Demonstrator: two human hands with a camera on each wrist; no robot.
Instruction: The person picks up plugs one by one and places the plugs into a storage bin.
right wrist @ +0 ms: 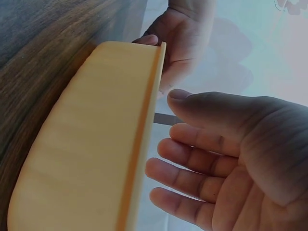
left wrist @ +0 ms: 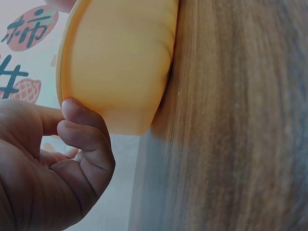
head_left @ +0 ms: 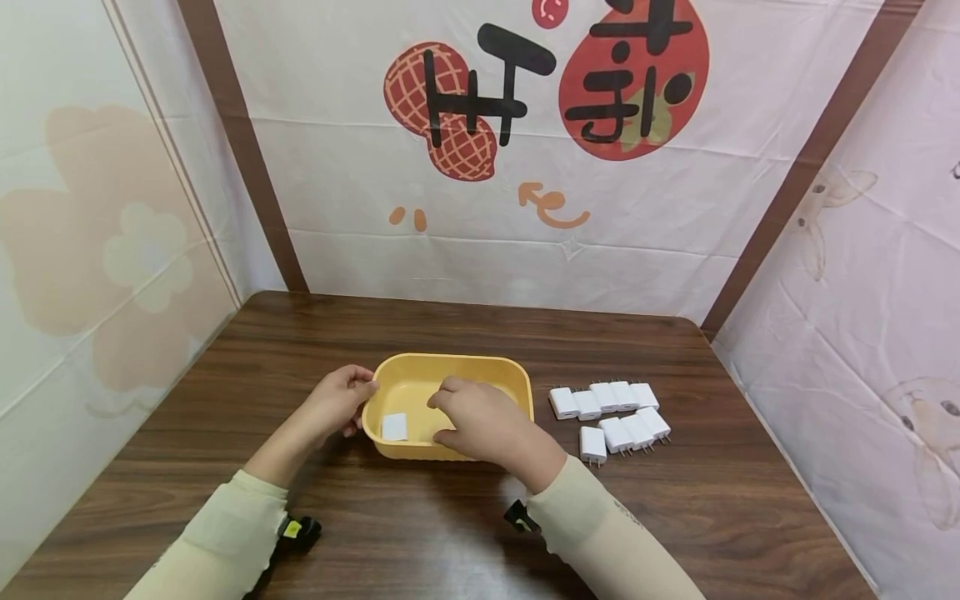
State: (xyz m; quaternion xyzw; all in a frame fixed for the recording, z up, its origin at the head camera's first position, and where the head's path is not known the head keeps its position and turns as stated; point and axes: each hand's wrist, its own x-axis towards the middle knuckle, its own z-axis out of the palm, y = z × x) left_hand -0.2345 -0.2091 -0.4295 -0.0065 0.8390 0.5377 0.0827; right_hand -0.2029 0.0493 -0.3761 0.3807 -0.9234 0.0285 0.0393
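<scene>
A yellow plastic basin (head_left: 450, 361) rests on the table, with a white charger (head_left: 393, 427) lying flat inside at its left end. My left hand (head_left: 339, 402) pinches the basin's left rim between thumb and fingers; the left wrist view shows the curled fingers (left wrist: 89, 149) against the wall. Over the basin's right half hovers my right hand (head_left: 486, 419), fingers spread apart from the thumb. In the right wrist view, nothing sits between that thumb and the fingers (right wrist: 192, 154). To the right, several white chargers (head_left: 615, 433) with metal prongs lie in two rough rows.
The brown wood-grain table (head_left: 375, 533) runs back to a white printed cloth (head_left: 480, 267). Similar cloth hangs on the left and right sides. A black wrist strap piece (head_left: 302, 533) shows below the left sleeve.
</scene>
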